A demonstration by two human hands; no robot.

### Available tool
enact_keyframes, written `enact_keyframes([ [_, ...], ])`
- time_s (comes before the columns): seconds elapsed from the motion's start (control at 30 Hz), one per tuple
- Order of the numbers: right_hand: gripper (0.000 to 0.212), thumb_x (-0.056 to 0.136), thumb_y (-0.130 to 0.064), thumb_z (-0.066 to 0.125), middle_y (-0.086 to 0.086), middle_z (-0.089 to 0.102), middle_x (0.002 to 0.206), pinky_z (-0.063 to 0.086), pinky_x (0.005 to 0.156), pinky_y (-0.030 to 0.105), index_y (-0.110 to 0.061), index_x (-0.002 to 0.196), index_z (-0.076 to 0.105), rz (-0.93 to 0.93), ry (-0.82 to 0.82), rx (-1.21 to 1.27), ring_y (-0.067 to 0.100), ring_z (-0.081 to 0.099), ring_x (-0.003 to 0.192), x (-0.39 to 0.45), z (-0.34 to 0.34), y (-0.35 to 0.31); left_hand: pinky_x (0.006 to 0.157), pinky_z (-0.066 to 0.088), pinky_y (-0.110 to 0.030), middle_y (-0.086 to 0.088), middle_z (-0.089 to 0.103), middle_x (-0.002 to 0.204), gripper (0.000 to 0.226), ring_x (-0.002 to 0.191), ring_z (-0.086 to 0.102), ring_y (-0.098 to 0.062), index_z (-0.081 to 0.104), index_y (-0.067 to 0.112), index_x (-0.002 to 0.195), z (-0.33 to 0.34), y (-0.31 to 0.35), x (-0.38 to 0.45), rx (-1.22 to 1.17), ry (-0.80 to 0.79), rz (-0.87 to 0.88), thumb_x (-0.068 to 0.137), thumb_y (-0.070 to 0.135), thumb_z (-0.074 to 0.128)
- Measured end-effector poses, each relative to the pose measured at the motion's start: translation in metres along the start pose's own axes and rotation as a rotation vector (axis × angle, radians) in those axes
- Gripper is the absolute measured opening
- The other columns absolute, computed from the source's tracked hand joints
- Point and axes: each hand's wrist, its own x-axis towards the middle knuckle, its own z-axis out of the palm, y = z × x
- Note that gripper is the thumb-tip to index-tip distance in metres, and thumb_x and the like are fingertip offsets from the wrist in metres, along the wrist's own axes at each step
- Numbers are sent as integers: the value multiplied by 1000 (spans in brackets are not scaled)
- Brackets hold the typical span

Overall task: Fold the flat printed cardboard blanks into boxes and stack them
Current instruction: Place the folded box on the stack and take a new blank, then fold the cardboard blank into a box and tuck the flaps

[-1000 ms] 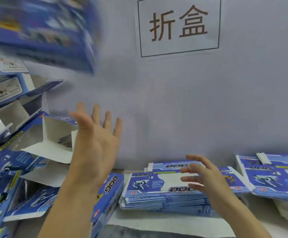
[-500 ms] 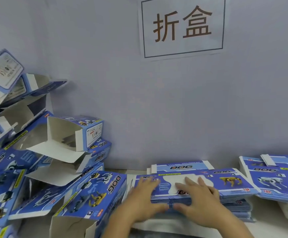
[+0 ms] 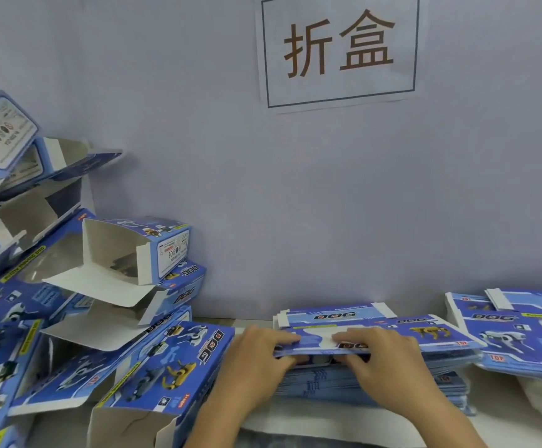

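Note:
A stack of flat blue "DOG" printed cardboard blanks [image 3: 376,379] lies on the table in front of me. My left hand [image 3: 256,360] and my right hand [image 3: 379,360] both pinch the near edge of the top blank [image 3: 425,334], fingers on top and thumbs under it, lifting that edge a little off the stack. A heap of folded boxes [image 3: 79,302] rises at the left against the wall, several with open white flaps. One folded box [image 3: 172,367] lies closest to my left hand.
A second stack of flat blanks [image 3: 515,331] sits at the right edge. A paper sign with two characters [image 3: 339,48] hangs on the grey wall behind. White table surface [image 3: 295,428] shows beneath my forearms.
A second ago my left hand was raised after a box flew onto the left heap. Both hands then dropped onto the central stack, and now they lift the top blank's near edge.

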Motion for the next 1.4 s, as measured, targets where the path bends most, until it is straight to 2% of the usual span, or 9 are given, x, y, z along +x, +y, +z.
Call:
enact_keyframes([
  [0.13,28,95,-32,58,-29,69,110,39,94,33,-51,114,67,-31,167,20,5,63,103,3,-5,-3,95,30,-30,13,62,127,53,122,48,-15,66,35,122,-10,14,3,57,419,127,73,45,83],
  [0.27,21,95,-27,61,-7,76,80,47,68,37,-38,106,76,-60,427,169,25,68,75,7,-22,-1,109,35,-48,3,44,143,77,134,38,-22,42,29,140,-28,24,5,-240,776,90,74,54,74],
  [0.4,18,98,-27,58,-6,61,56,42,49,34,-22,87,71,-148,732,311,20,46,50,13,-56,-8,105,44,-42,19,44,129,64,123,44,-7,44,33,132,-40,34,7,-580,703,-26,76,55,66],
  [0.5,32,99,-42,53,-17,61,64,43,49,13,-23,74,56,-158,862,629,5,51,54,11,-83,-23,99,48,-32,16,51,128,60,117,52,-3,47,29,130,-42,40,6,-730,584,-57,77,52,63],
  [0.63,29,94,-53,49,-13,72,83,55,49,22,-28,92,63,-119,688,995,7,69,69,7,-95,-35,71,56,-18,8,70,106,38,95,69,-3,56,25,123,-52,54,2,-1036,478,53,90,43,53],
  [0.77,28,88,-52,47,-17,72,89,53,50,17,-30,99,61,-78,462,1057,2,70,77,8,-80,-41,70,62,-40,-2,72,97,21,89,72,-24,57,22,115,-63,65,2,-1051,540,81,107,24,38],
  [0.9,34,81,-54,53,-22,70,100,53,55,13,-36,109,57,-75,323,1177,-5,68,86,6,-71,-42,64,61,-30,4,73,98,18,89,72,-18,55,22,117,-68,68,1,-1021,504,119,105,28,43],
  [1.27,45,83,-54,55,-30,64,113,56,66,16,-43,126,47,-86,210,1224,-10,62,101,7,-60,-45,82,60,-31,14,70,115,64,104,69,-6,46,35,133,-54,82,0,-834,337,181,78,62,65],
  [1.4,17,97,-43,50,-23,69,102,55,55,18,-36,112,55,11,314,1235,-4,67,89,10,-60,-39,68,59,-23,9,73,99,41,89,72,-7,55,27,116,-55,76,2,-843,439,132,84,47,70],
])
